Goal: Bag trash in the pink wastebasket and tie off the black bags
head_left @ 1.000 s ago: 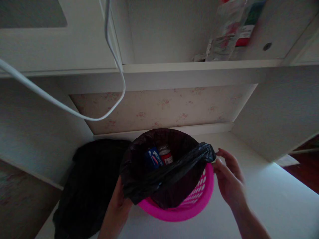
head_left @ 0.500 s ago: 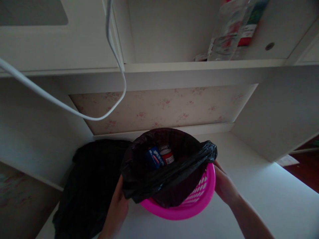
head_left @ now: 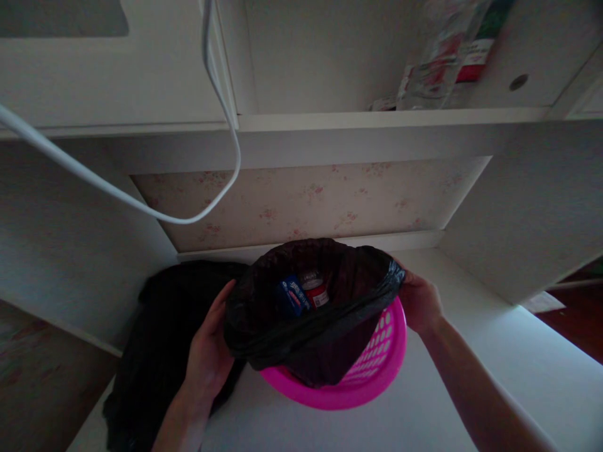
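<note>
A pink plastic bin with a perforated wall stands on the white floor, lined by a black bin bag. The bag's rim is lifted off the front of the bin. My left hand grips the bag's left edge. On the opposite side, my right hand holds the bag's right edge. Inside the bag lie a blue packet and a red and white container.
A second black bag lies crumpled on the floor to the left of the bin. A white cable loops down from above. A white shelf overhead carries plastic packaging. White panels close in both sides.
My left hand has moved up along the bag's left side. My right hand has shifted from beside the bin's rim up onto the bag's right edge, and the bag's rim has risen.
</note>
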`<state>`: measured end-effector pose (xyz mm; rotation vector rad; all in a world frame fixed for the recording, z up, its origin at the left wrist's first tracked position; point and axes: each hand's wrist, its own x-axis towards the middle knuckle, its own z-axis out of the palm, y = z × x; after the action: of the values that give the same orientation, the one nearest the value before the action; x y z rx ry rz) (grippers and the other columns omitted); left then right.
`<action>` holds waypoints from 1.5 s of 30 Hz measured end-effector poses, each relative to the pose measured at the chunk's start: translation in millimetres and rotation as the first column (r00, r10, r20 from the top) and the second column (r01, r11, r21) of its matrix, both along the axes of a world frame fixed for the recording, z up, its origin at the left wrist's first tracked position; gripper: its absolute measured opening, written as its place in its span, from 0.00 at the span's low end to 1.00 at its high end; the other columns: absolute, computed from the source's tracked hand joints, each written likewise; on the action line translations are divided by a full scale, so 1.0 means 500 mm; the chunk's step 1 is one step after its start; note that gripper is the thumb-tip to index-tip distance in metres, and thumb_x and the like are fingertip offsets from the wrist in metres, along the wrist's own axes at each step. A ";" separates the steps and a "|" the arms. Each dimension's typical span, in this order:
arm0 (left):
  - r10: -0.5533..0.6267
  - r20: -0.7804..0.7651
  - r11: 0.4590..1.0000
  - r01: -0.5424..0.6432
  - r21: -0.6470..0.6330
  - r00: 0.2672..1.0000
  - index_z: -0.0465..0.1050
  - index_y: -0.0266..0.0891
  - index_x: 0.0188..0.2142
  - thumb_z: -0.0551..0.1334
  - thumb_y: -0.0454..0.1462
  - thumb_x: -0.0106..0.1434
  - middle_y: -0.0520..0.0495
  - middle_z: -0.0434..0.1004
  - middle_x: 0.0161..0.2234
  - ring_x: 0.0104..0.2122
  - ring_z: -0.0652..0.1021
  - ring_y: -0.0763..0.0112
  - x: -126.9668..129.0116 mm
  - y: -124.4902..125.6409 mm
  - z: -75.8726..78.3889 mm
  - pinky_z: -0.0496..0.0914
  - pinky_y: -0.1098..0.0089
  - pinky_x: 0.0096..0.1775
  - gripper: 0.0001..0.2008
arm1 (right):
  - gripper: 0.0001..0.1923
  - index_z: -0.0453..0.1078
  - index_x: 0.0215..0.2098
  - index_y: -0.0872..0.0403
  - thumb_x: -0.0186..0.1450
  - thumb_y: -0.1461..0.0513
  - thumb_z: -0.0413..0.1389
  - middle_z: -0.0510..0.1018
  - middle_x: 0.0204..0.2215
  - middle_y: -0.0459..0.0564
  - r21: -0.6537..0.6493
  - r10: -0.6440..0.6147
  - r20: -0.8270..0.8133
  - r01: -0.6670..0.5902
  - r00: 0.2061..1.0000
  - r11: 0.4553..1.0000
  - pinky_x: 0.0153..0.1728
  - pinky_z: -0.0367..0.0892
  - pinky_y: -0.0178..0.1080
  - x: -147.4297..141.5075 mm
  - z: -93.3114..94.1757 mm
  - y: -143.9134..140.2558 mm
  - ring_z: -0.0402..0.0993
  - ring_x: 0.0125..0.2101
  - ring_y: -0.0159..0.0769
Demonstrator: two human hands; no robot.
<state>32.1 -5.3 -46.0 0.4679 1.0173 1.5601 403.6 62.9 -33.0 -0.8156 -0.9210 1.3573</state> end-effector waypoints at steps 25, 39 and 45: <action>0.167 -0.247 0.941 -0.079 0.330 0.955 0.82 0.51 0.50 0.78 0.32 0.47 0.51 0.85 0.52 0.54 0.83 0.54 0.003 0.081 0.149 0.78 0.60 0.55 0.29 | 0.30 0.78 0.55 0.40 0.54 0.59 0.74 0.86 0.51 0.46 0.183 -0.119 0.137 0.093 0.983 0.979 0.57 0.75 0.51 -0.050 0.109 -0.030 0.82 0.52 0.46; 0.347 0.132 0.837 -0.370 0.403 0.929 0.77 0.47 0.26 0.64 0.21 0.46 0.63 0.83 0.28 0.34 0.82 0.77 -0.121 0.031 0.121 0.77 0.74 0.43 0.17 | 0.13 0.82 0.34 0.40 0.58 0.67 0.62 0.86 0.34 0.37 0.088 -0.363 -0.136 0.376 0.922 0.922 0.38 0.78 0.37 0.066 0.034 -0.084 0.81 0.36 0.34; 0.355 -0.021 0.809 -0.296 0.509 0.935 0.79 0.49 0.27 0.62 0.26 0.50 0.60 0.84 0.37 0.42 0.80 0.71 -0.133 -0.021 0.136 0.76 0.68 0.51 0.14 | 0.20 0.79 0.49 0.32 0.62 0.62 0.60 0.82 0.54 0.37 0.229 -0.300 0.031 0.285 0.953 0.931 0.50 0.76 0.41 0.114 0.056 -0.119 0.78 0.50 0.37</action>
<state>-34.5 -15.6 22.0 0.7782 0.7960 2.1472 460.8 3.2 -4.9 -0.7923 -0.9406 0.9543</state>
